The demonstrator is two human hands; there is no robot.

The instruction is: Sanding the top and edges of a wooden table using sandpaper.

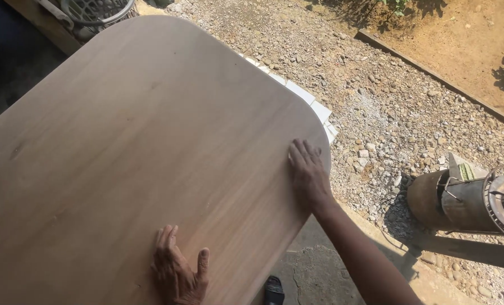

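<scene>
We see a broad wooden board (127, 152) with rounded corners filling most of the view, tilted over gravel ground (398, 107). Beside it on the right lies a rusty metal stove (466, 197). Our right hand (306, 172) rests flat near the board's right edge, fingers pressed together. Our left hand (177, 271) lies flat near the lower edge, thumb spread. A dark sandal (274, 289) shows below.

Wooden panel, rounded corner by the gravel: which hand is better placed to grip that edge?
Right. The right hand lies flat on the wooden panel close beside its rounded corner, fingers pointing along the edge. The left hand rests flat farther in, near the bottom of the view.
</scene>
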